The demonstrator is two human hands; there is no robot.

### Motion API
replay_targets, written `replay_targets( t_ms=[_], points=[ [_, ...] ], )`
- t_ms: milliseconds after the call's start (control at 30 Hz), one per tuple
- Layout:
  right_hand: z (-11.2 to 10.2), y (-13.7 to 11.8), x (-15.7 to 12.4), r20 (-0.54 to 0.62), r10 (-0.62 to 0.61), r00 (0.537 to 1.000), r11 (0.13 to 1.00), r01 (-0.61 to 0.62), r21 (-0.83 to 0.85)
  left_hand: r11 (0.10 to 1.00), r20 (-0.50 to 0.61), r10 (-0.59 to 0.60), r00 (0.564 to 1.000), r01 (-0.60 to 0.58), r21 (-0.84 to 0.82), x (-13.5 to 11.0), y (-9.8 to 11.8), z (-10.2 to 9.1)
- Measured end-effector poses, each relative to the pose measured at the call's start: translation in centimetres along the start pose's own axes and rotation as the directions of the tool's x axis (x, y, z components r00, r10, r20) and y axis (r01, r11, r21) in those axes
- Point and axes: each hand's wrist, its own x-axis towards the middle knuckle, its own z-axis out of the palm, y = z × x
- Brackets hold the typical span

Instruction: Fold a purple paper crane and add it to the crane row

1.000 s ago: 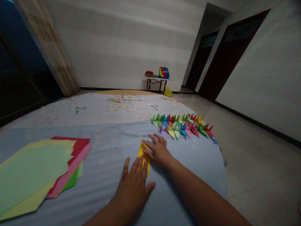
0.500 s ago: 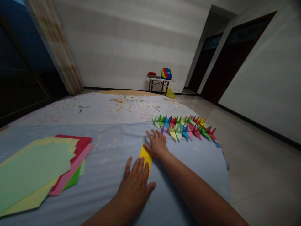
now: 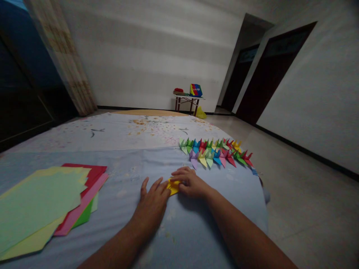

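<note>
A small piece of folded yellow paper (image 3: 173, 187) lies on the cloth-covered table between my two hands. My left hand (image 3: 153, 198) rests at its left edge with the fingers stretched and spread, the fingertips nearest the paper touching it. Its thumb is hard to make out. On the other side, my right hand (image 3: 190, 182) has its fingers bent over the upper right part of the paper and closed on it, which hides that part. Beyond the right hand stand two rows of folded paper cranes (image 3: 209, 157) in many colours.
On the left lies a fanned stack of coloured paper sheets (image 3: 42, 201), pale green on top. A blue-grey cloth (image 3: 120, 231) covers the near table. Further off, a small side table (image 3: 186, 98) by the wall holds a colourful box (image 3: 195, 90).
The yellow paper has gone from a long strip to a shorter, folded shape. My right hand has drawn nearer and curled its fingers; my left hand has turned and shifted slightly left. The view has shifted slightly.
</note>
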Motion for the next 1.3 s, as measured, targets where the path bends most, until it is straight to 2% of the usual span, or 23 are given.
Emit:
replay_targets(
  t_ms=[167, 300, 500, 667, 1033, 1300],
  points=[
    [-0.6, 0.1, -0.6, 0.049, -0.003, 0.999, 1.0, 0.003, 0.004, 0.994, -0.104, -0.095, 0.99, 0.1, 0.043, 0.0, -1.1, 0.0],
    [-0.9, 0.4, -0.8, 0.065, 0.014, 0.998, 0.999, -0.012, -0.031, 0.997, -0.155, -0.053, 0.986, 0.044, -0.056, 0.1, -1.0, 0.4],
    [-0.6, 0.1, -0.6, -0.01, -0.015, 1.0, 0.997, 0.014, -0.078, 0.989, -0.103, -0.015, 0.995, 0.0, -0.148, 0.3, -1.1, 0.6],
    [-0.6, 0.0, -0.3, 0.03, -0.011, 0.999, 0.995, 0.014, -0.099, 0.984, -0.094, -0.03, 0.995, 0.013, -0.179, 0.4, -1.3, 0.7],
    [-0.6, 0.2, -0.4, 0.065, 0.004, 0.998, 1.0, -0.003, -0.021, 0.981, -0.07, -0.05, 0.996, 0.036, -0.192, 0.5, -1.4, 0.8],
    [-0.7, -0.1, -0.5, 0.046, 0.048, 0.998, 0.999, -0.048, -0.01, 0.966, -0.035, -0.104, 0.994, 0.092, -0.242, 1.0, -1.4, 0.7]
  ],
)
